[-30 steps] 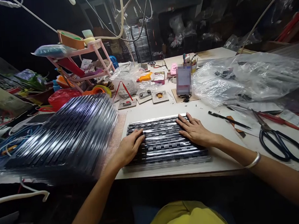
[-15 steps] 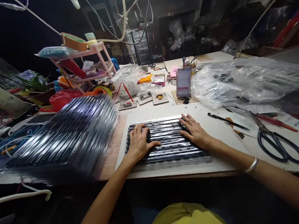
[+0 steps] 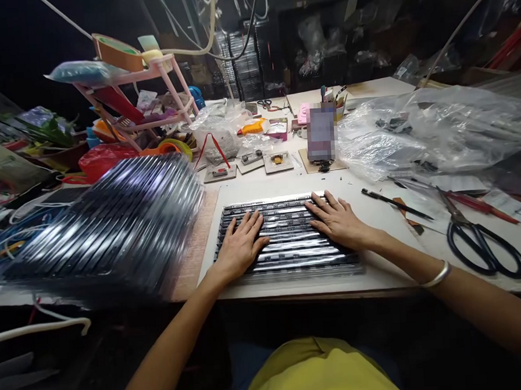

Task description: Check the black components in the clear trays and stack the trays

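A ribbed plastic tray (image 3: pixel 289 240) with rows of small dark parts lies flat on a white board (image 3: pixel 386 264) in front of me. My left hand (image 3: pixel 242 242) rests palm down on the tray's left part, its fingers pointing away from me and the thumb stretched to the right. On the right part lies my right hand (image 3: pixel 338 221), its fingers spread over the rows. Neither hand grips anything. Just left of the board a tall stack of similar glossy dark trays (image 3: pixel 113 220) stands slightly fanned out.
Scissors with black handles (image 3: pixel 485 244) and a black pen (image 3: pixel 396 204) lie to the right. Crumpled clear plastic bags (image 3: pixel 436 127) cover the back right. A phone (image 3: pixel 321 133) stands at the back. A pink rack (image 3: pixel 167 89) with tape rolls rises at the back left.
My left hand's fingers have straightened and lie flatter on the tray. My right hand has shifted slightly left on it. The whole view has tilted a little.
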A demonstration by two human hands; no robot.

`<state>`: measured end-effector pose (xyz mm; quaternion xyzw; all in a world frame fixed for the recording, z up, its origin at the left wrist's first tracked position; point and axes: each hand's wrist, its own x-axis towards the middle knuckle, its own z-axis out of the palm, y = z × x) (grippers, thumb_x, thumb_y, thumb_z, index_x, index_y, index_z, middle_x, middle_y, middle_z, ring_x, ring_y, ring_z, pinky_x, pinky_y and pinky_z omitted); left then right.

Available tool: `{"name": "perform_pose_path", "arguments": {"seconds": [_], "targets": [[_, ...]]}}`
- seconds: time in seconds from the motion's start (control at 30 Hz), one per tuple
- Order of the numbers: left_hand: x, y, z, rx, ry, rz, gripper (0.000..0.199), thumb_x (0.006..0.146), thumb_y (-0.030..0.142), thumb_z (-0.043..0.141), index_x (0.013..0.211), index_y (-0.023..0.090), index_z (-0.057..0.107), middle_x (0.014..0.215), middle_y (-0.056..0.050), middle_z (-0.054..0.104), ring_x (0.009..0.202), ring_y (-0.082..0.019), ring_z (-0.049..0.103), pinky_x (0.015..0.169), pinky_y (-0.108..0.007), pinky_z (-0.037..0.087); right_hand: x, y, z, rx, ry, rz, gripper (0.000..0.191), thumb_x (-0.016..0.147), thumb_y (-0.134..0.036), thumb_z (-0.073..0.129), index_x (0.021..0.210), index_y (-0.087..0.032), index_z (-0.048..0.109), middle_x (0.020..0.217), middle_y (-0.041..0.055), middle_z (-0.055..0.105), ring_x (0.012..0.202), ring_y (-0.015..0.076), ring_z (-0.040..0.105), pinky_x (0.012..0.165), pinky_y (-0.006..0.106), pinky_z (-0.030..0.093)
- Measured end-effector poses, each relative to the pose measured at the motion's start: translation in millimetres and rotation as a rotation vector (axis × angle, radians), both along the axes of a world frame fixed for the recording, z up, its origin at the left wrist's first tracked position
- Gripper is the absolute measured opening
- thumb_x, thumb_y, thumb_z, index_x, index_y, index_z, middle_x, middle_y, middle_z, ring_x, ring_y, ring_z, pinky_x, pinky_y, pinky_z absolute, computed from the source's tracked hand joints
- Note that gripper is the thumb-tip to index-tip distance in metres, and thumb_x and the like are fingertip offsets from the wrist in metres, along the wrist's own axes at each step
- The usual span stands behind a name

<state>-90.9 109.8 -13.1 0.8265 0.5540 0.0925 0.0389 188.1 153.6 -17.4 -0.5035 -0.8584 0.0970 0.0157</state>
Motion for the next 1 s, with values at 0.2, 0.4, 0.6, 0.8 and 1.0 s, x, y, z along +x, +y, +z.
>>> {"name": "perform_pose_path", "arguments": {"seconds": [0.2,0.4,0.6,0.8,1.0], "targets": [[1,-2,-0.8,-0.084,0.01,0.079,0.069,0.088,0.059,0.031,0.144,0.02,0.027,0.155,-0.009,0.013,0.142,-0.029,0.004,0.113,-0.049,0.007,-29,-5,7.4,0.099,0.034,0.148,0.068,0.093,-0.061,0.019,0.148,-0.022,0.014,0.154,0.0035,0.008,0.14,0.0259,0.002,0.112,0.052,0.006],[0,0,4.0,-0.137,-0.073,0.079,0.071,0.087,0.057,0.038,0.143,0.015,0.028,0.154,-0.011,0.013,0.142,-0.026,0.004,0.113,-0.046,0.004,-35,-4,3.0,0.087,0.005,0.158,0.063,0.094,-0.059,0.018,0.147,-0.026,0.02,0.153,0.0028,0.011,0.14,0.0269,0.009,0.109,0.054,0.013],[-58,-17,6.9,-0.202,-0.284,0.09,0.056,0.088,0.042,0.045,0.138,0.016,0.039,0.153,-0.009,0.018,0.14,-0.021,0.017,0.112,-0.037,0.02,-11,-9,-10.7,0.214,0.049,0.143,0.053,0.095,-0.052,0.024,0.141,-0.027,0.037,0.15,0.0038,0.025,0.139,0.0293,0.014,0.107,0.054,0.022],[-78,-49,1.0,-0.204,-0.416,0.178,0.052,0.091,0.037,0.04,0.139,0.017,0.038,0.147,-0.007,0.035,0.137,-0.018,0.027,0.112,-0.038,0.024,41,-49,-28.0,0.212,0.366,-0.082,0.048,0.094,-0.042,0.031,0.138,-0.024,0.041,0.147,0.0082,0.032,0.13,0.0309,0.037,0.104,0.051,0.036],[-76,-85,18.6,-0.334,-0.36,0.093,0.049,0.09,0.017,0.034,0.136,0.03,0.041,0.143,0.004,0.041,0.137,-0.018,0.027,0.114,-0.043,0.018,87,-92,-22.2,0.129,0.331,0.035,0.053,0.091,-0.033,0.034,0.142,-0.043,0.028,0.147,0.0,0.031,0.127,0.0298,0.04,0.096,0.05,0.045]]}}
